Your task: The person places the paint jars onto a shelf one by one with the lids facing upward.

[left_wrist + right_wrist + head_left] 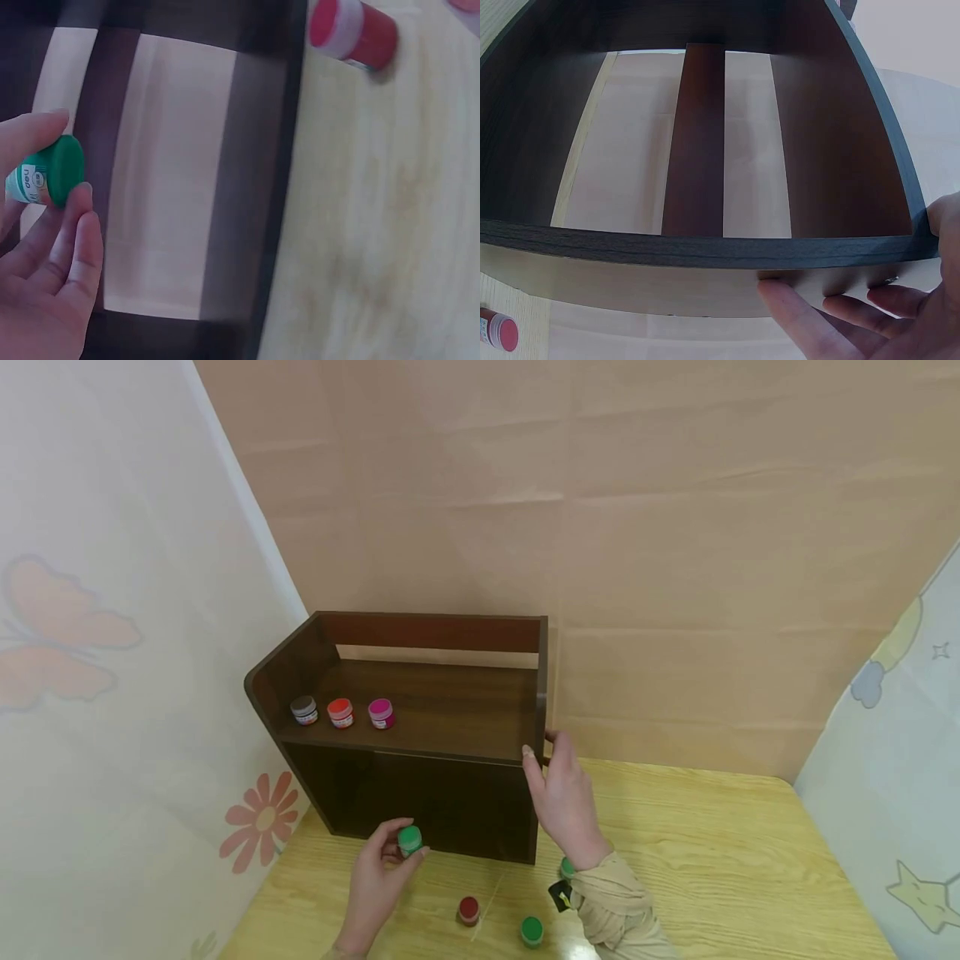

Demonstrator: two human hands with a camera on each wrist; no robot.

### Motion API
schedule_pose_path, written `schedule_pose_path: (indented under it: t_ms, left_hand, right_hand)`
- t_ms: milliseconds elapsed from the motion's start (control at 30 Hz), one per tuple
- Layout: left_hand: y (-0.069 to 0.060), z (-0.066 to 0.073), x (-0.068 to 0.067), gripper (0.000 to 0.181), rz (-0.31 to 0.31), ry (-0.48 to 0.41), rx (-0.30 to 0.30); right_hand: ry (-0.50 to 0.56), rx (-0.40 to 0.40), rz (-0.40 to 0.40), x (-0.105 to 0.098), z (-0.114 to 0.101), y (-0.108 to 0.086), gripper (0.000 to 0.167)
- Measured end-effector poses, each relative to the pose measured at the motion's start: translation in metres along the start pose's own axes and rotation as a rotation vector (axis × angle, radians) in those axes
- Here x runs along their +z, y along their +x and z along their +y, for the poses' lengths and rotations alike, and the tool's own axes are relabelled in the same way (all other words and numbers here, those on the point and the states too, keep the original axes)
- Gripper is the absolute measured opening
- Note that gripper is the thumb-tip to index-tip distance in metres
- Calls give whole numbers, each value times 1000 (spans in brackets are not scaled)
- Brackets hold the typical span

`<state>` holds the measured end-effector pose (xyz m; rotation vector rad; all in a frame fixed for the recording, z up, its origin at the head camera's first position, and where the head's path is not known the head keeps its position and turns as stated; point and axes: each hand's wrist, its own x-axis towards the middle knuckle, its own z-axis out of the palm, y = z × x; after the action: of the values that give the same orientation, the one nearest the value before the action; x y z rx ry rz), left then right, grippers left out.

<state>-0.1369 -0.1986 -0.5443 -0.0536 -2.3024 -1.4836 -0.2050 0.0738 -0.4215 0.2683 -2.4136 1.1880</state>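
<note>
My left hand pinches a small paint jar with a green lid between thumb and fingers, in front of the dark brown shelf's lower part. In the left wrist view the green-lidded jar is tilted, its label partly showing. The right hand holds the right side panel of the shelf; its thumb lies on the front edge and its fingers are against the outer face. On the upper board stand three jars in a row, a grey-lidded one, an orange one and a magenta one.
On the wooden table are a dark red-lidded jar, a green-lidded jar and another green one partly hidden by the right sleeve. A brown sheet hangs behind; a patterned white cloth stands at left.
</note>
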Motion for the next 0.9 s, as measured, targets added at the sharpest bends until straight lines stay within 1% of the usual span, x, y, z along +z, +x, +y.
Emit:
schedule_pose_path:
  t_ms: [100,167,367,533,633,767,833,900]
  left_hand:
    - [4,5,-1,46,13,6,59]
    - [6,8,-1,45,19,16,85]
    - [11,18,-5,46,25,4,107]
    - [12,26,-6,48,28,-12,147]
    - [12,29,-5,50,37,-11,150]
    - [10,34,-4,51,54,4,131]
    - [9,40,-4,49,61,13,126]
    - [7,49,-6,48,64,11,134]
  right_hand:
    - [-3,0,2,0,0,0,46]
    - [-2,3,2,-1,-1,0,46]
    - [2,12,-12,-1,0,0,47]
    - [3,12,-14,-1,-1,1,49]
    - [3,18,-14,-1,-1,0,49]
    - [0,21,-13,-1,0,0,48]
    - [0,13,-7,-1,0,0,48]
    - [-1,2,-1,-1,0,0,48]
